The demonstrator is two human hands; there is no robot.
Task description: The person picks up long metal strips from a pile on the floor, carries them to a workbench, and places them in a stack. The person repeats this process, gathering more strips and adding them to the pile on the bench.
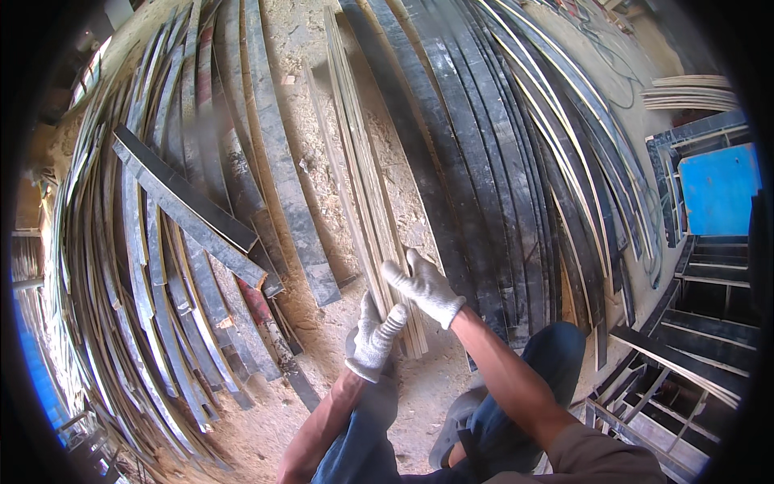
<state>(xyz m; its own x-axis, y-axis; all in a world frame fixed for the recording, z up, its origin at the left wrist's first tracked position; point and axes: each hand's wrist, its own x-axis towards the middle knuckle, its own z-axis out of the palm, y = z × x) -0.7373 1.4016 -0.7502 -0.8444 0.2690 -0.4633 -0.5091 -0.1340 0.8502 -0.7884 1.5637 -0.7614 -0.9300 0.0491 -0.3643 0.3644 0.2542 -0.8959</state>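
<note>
A narrow bundle of long, pale plywood strips (363, 169) stands out in the middle, running from the far side toward my knees. My left hand (376, 339), in a whitish knit glove, grips its left side near the close end, with the thumb across the top. Slightly farther along, my right hand (427, 290), gloved alike, clasps the right side; some of its fingers are hidden behind the bundle. One thin loose strip (326, 133) lies along the bundle's left.
Dark-faced boards (476, 161) lie in rows on the right, and many more strips (105, 266) on the left. A short dark plank (189, 206) crosses the left pile. Sawdust covers the floor (310, 331). Black metal frames (709, 323) and a blue panel (720, 189) stand at far right.
</note>
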